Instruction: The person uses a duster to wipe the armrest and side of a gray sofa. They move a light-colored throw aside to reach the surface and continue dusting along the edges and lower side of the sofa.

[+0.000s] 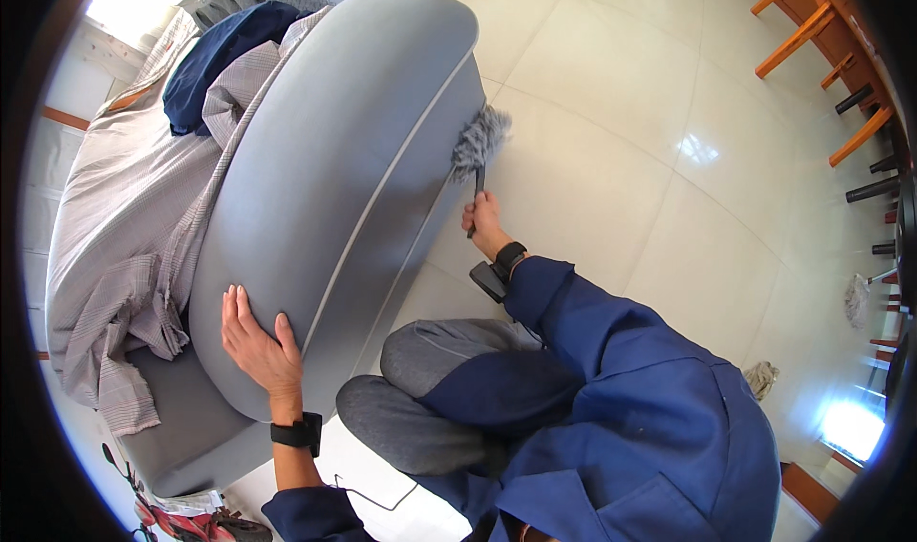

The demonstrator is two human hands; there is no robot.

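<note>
My right hand (pixel 485 220) is closed around the dark handle of a fluffy grey duster (pixel 481 141). The duster's head touches the outer side of a grey sofa arm (pixel 337 148), near its far lower corner. Flat on the padded top of that arm, toward its near end, rests my left hand (pixel 261 338) with the fingers apart. A light piping seam runs along the arm between its top and its side. A checked cloth cover (pixel 143 191) lies over the sofa seat, its edge bunched against the arm.
A dark blue garment (pixel 215 66) lies on the cloth cover. Pale glossy tiles (pixel 594 155) stretch to the right, with orange wooden legs (pixel 795 39) at the far edge. A mop head (pixel 856 302) and a greyish bundle (pixel 761 379) sit at the right. A red motorbike (pixel 193 524) shows lower left.
</note>
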